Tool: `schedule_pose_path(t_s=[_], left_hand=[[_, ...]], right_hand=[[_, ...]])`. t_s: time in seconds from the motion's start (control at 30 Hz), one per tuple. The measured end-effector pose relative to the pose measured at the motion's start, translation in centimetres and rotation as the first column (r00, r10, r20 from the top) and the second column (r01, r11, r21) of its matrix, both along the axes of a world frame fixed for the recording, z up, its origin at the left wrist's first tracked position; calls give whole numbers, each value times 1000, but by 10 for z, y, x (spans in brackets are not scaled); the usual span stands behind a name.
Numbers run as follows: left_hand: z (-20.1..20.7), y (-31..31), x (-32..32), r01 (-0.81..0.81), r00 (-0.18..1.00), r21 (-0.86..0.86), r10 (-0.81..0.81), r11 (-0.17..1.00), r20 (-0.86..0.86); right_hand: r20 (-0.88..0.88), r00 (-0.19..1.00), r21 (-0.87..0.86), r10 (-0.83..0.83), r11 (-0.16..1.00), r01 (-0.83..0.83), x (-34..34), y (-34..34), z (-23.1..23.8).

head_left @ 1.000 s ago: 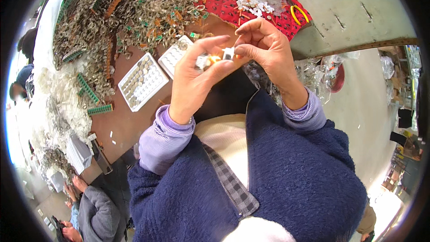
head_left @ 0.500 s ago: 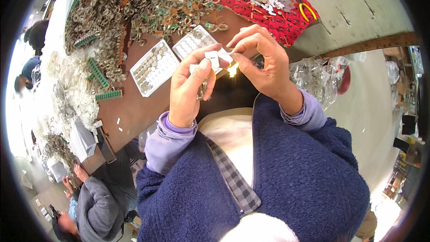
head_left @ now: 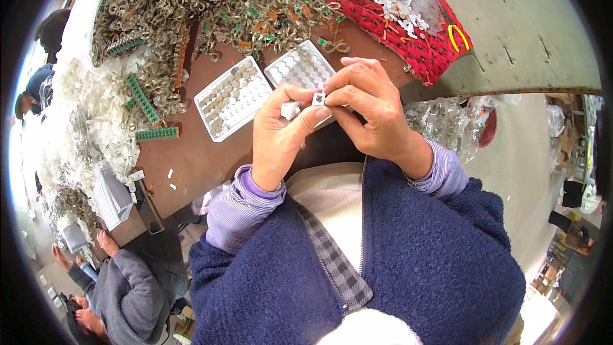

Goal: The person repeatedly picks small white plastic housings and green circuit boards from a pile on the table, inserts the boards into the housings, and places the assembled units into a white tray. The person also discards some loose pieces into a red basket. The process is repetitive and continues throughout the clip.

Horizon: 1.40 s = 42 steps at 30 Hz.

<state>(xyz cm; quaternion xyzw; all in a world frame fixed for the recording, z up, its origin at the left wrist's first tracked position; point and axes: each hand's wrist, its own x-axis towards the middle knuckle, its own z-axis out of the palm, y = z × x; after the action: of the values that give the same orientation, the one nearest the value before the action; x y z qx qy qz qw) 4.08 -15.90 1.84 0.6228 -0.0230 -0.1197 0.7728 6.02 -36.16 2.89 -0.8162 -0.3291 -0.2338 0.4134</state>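
A small white piece (head_left: 318,98), its dark-centred face turned up toward the camera and its long axis indistinct, is pinched between the fingertips of the left hand (head_left: 277,133) and right hand (head_left: 378,110), near two white trays (head_left: 205,119) on the brown table (head_left: 191,169).

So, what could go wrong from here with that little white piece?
The small white piece is pinched by the left grip and right grip together, so either one shifting might drop it. A second white piece sits in the left grip too, and could slip out. The left white tray appears near that grip; a knock might jostle its round discs.
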Motion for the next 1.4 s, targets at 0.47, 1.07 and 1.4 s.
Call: schedule_pose_path(t_s=[0.47,1.07,1.4], left_hand=[[3,2,26,-103,951,-698,-135,708,-277],[39,39,-4,-190,979,74,184,979,81],[29,55,-27,-231,956,175,190,957,225]], right_hand=[[-169,823,-138,-542,840,525,107,-27,-55],[-711,529,530,464,848,-31,16,11,31],[154,983,-210,100,975,-66,4,55,32]])
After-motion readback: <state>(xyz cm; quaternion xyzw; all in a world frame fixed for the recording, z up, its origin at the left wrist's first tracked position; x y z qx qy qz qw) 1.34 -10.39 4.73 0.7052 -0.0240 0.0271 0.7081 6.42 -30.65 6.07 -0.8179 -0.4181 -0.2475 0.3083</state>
